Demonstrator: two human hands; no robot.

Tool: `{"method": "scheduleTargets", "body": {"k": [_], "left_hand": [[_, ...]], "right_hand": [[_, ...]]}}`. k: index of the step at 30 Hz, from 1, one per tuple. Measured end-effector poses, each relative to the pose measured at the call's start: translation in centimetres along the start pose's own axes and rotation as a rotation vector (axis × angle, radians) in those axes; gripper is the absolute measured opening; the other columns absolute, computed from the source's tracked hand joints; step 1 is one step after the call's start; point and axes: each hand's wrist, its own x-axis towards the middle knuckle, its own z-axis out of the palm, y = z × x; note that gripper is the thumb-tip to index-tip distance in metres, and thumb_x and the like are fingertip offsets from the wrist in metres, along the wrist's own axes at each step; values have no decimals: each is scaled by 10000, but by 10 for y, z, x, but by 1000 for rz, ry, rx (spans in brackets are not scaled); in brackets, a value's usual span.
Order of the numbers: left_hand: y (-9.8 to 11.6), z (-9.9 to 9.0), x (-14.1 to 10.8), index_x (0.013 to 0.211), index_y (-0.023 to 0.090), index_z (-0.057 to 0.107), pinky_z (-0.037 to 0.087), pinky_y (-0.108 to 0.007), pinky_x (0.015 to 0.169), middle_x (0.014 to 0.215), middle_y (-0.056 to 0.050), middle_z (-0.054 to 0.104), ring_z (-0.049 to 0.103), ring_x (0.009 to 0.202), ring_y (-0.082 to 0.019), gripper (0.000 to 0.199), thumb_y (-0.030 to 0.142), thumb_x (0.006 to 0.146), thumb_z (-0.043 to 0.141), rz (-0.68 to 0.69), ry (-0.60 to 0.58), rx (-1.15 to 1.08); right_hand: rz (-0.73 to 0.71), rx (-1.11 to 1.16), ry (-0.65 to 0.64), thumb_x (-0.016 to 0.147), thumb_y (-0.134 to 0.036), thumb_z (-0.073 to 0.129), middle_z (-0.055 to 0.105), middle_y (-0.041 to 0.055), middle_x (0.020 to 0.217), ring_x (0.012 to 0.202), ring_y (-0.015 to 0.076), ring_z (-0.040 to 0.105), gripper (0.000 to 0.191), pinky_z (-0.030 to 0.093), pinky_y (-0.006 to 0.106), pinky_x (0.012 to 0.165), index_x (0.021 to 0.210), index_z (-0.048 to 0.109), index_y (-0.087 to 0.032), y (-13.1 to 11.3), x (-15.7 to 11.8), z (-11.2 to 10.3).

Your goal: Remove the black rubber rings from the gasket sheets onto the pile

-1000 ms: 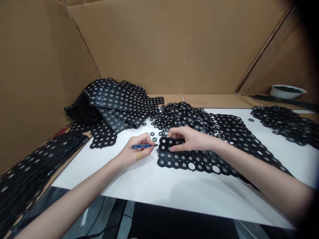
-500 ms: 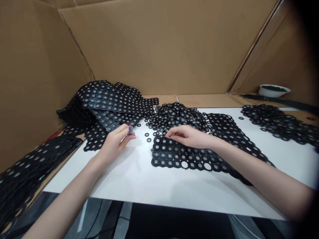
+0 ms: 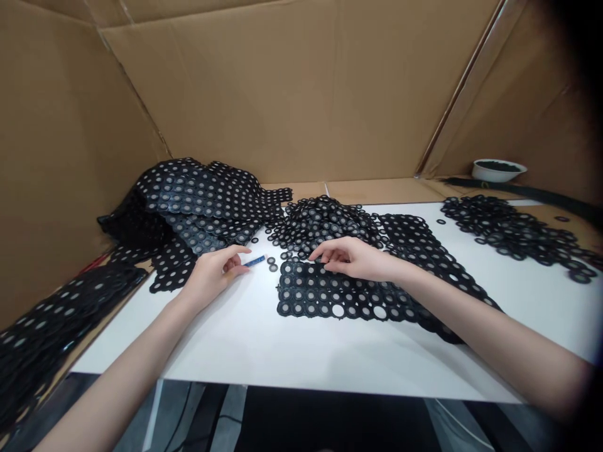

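Beside the loose rings, my left hand (image 3: pixel 217 271) rests low over the white table with thumb and index finger apart. A short blue strip (image 3: pixel 255 260) with a pale tip lies just past those fingertips, its near end close to or touching the thumb. My right hand (image 3: pixel 348 257) is over the top edge of a flat black sheet of joined discs (image 3: pixel 311 295). Its index finger reaches down at the edge, with the thumb apart and no held thing visible. Two round holes show white along the sheet's near edge. Several loose black rings (image 3: pixel 272 263) lie between my hands.
A heap of black rings (image 3: pixel 325 220) stands behind my right hand. Folded dotted sheets (image 3: pixel 198 194) pile up at the back left, more sheets (image 3: pixel 61 307) at the left edge. Rings (image 3: pixel 509 226) spread at right, near a white bowl (image 3: pixel 494 176). Cardboard walls (image 3: pixel 282 94) enclose the table.
The blue strip, pinched upright in my left fingertips before, is now low beside them, and those fingers have parted. My right hand stays at the sheet's edge. The view has shifted slightly.
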Motion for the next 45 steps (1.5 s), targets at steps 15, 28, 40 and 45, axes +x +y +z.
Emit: {"method": "scheduleTargets", "body": {"k": [15, 28, 40, 45], "left_hand": [[14, 2, 8, 1092, 196, 679, 431, -292, 913, 1089, -75, 594, 542, 1013, -182, 362, 455, 879, 541, 147, 113, 73], [99, 12, 45, 991, 174, 677, 402, -197, 673, 889, -6, 649, 564, 780, -123, 363, 483, 808, 622, 211, -473, -378], [84, 4, 29, 856, 87, 651, 429, -162, 557, 738, -44, 614, 539, 631, -84, 298, 356, 746, 716, -35, -549, -842], [92, 0, 26, 775, 83, 649, 378, -141, 500, 647, -20, 583, 486, 552, -56, 233, 292, 715, 734, -43, -542, -863]], "right_hand": [[-22, 120, 48, 750, -51, 566, 589, 44, 918, 877, 152, 581, 350, 499, 314, 817, 1074, 617, -173, 6, -6, 5], [-97, 328, 85, 730, -94, 644, 565, 29, 920, 829, 135, 574, 289, 497, 302, 791, 991, 547, -176, -9, -21, -2], [-137, 320, 58, 763, -112, 657, 571, 56, 995, 855, 146, 571, 246, 505, 296, 773, 982, 565, -174, -10, -28, -8], [-134, 309, 5, 795, -205, 682, 570, 46, 955, 838, 143, 578, 251, 513, 299, 780, 1014, 562, -177, -11, -30, -11]]}}
